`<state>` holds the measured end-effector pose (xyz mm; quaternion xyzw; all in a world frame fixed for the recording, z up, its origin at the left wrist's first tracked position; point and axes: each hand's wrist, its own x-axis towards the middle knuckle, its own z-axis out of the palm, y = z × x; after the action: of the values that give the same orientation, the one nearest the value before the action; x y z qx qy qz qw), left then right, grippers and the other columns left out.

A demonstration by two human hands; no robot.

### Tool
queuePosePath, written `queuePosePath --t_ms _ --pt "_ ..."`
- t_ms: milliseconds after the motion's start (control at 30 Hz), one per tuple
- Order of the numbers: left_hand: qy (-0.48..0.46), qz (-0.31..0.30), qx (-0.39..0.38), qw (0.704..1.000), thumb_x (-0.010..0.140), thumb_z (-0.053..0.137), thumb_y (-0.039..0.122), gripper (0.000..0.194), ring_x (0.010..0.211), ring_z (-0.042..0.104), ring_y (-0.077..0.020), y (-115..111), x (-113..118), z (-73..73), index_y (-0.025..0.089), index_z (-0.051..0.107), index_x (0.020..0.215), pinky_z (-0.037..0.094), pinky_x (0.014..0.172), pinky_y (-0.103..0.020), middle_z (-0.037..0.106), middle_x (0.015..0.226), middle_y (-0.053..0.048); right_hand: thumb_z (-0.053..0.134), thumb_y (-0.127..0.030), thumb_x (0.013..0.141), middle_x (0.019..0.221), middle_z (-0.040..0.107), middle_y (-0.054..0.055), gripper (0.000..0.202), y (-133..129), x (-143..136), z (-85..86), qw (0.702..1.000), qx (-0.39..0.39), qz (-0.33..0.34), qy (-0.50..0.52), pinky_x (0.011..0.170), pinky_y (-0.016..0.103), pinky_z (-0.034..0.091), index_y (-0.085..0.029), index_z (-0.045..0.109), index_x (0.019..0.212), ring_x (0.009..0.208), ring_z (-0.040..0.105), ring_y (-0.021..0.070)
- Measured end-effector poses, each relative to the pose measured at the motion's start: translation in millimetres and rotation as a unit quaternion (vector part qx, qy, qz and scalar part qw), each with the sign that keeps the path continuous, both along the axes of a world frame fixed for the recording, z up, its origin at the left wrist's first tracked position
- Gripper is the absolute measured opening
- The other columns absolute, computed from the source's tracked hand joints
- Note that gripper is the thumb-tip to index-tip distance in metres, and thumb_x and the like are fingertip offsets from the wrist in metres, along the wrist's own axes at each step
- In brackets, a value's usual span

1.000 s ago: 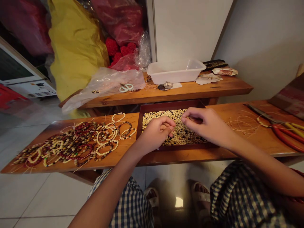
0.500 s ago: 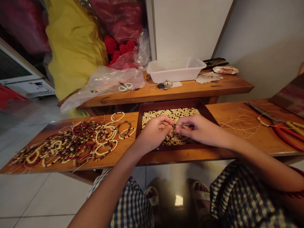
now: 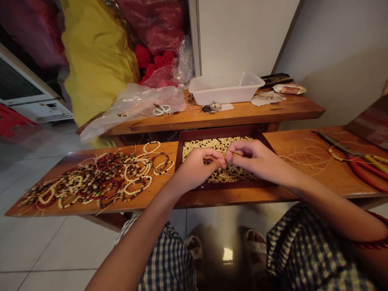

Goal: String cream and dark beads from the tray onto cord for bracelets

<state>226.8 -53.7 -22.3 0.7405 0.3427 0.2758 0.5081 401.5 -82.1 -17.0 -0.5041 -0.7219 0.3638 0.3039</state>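
Over a dark red tray [image 3: 265, 141] of small loose beads [image 3: 218, 143], mostly cream with some dark ones, my two hands meet fingertip to fingertip. My left hand [image 3: 201, 167] is closed in a pinch, thumb against the forefinger. Facing it, my right hand [image 3: 257, 159] pinches too, and a thin brownish strand shows by its fingers. What lies between the fingertips is too small to make out. Left of the tray lies a heap of beaded bracelets [image 3: 100, 178] in cream, brown and dark red.
Right of the tray are loose cord [image 3: 306, 157], a short beaded strand [image 3: 336, 154] and red-handled pliers [image 3: 366, 173]. Behind, a second bench [image 3: 242, 117] holds a white plastic tub [image 3: 226, 95], scissors [image 3: 161, 109] and clear plastic sheeting [image 3: 130, 105].
My fingertips have come closer together and shifted slightly to the right over the beads. The view has moved a little; both hands stay pinched.
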Motion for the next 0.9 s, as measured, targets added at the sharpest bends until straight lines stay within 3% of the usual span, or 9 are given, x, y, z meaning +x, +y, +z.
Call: queuePosePath --t_ms 200,300,400,500,600,700,900 --pt "0.001 0.078 -0.014 0.997 0.08 0.056 0.021 0.012 0.072 0.061 -0.0123 1 -1 5.0 0.012 0.063 0.075 0.046 0.071 -0.024 0.068 0.073 -0.003 0.044 -0.028 0.086 0.064 0.047 -0.002 0.02 2 12 3.9 0.995 0.055 -0.072 0.028 0.054 0.025 0.029 -0.015 0.059 0.085 0.056 0.038 0.0093" --pt "0.025 0.099 0.025 0.994 0.078 0.059 0.025 0.013 0.077 0.061 -0.0136 0 -5 7.6 0.014 0.066 0.075 0.045 0.074 -0.025 0.069 0.08 -0.003 0.041 -0.024 0.088 0.072 0.052 0.0 0.018 2 22 4.9 0.996 0.082 -0.037 -0.006 0.061 0.025 0.035 -0.015 0.056 0.091 0.063 0.045 0.0108" --pt "0.053 0.105 0.056 0.991 0.077 0.06 0.026 0.013 0.084 0.061 -0.0144 -2 -8 10.7 0.017 0.068 0.075 0.044 0.079 -0.025 0.07 0.087 -0.002 0.042 -0.014 0.084 0.078 0.058 0.002 0.016 3 28 4.9 0.99 0.079 0.019 -0.113 0.068 0.026 0.038 -0.016 0.058 0.085 0.072 0.051 0.0131" --pt "0.064 0.114 0.056 0.99 0.077 0.061 0.027 0.012 0.086 0.061 -0.0147 -3 -12 13.0 0.018 0.068 0.073 0.043 0.079 -0.025 0.07 0.087 -0.001 0.047 -0.009 0.076 0.079 0.06 0.004 0.017 6 35 3.6 0.964 0.121 0.012 -0.235 0.069 0.028 0.039 -0.015 0.06 0.085 0.072 0.052 0.0151" --pt "0.071 0.15 0.044 0.985 0.077 0.061 0.031 0.013 0.075 0.06 -0.0137 -3 -17 12.5 0.02 0.068 0.074 0.043 0.067 -0.023 0.069 0.08 0.0 0.049 -0.008 0.073 0.081 0.061 0.007 0.021 10 46 1.0 0.927 0.16 0.001 -0.338 0.071 0.029 0.04 -0.014 0.062 0.088 0.075 0.054 0.018" --pt "0.045 0.184 0.037 0.981 0.076 0.063 0.034 0.014 0.069 0.059 -0.0127 -2 -21 10.0 0.022 0.069 0.075 0.042 0.061 -0.022 0.068 0.076 0.0 0.048 -0.009 0.074 0.078 0.062 0.008 0.021 13 57 -2.4 0.902 0.145 0.003 -0.408 0.069 0.029 0.04 -0.016 0.064 0.086 0.073 0.056 0.0188" --pt "0.014 0.195 0.009 0.981 0.074 0.067 0.032 0.01 0.067 0.059 -0.0138 0 -23 7.4 0.022 0.07 0.075 0.044 0.061 -0.021 0.069 0.075 -0.002 0.045 -0.013 0.083 0.078 0.066 0.01 0.021 17 63 -7.7 0.854 0.155 0.007 -0.496 0.074 0.032 0.039 -0.015 0.065 0.084 0.076 0.058 0.0213"
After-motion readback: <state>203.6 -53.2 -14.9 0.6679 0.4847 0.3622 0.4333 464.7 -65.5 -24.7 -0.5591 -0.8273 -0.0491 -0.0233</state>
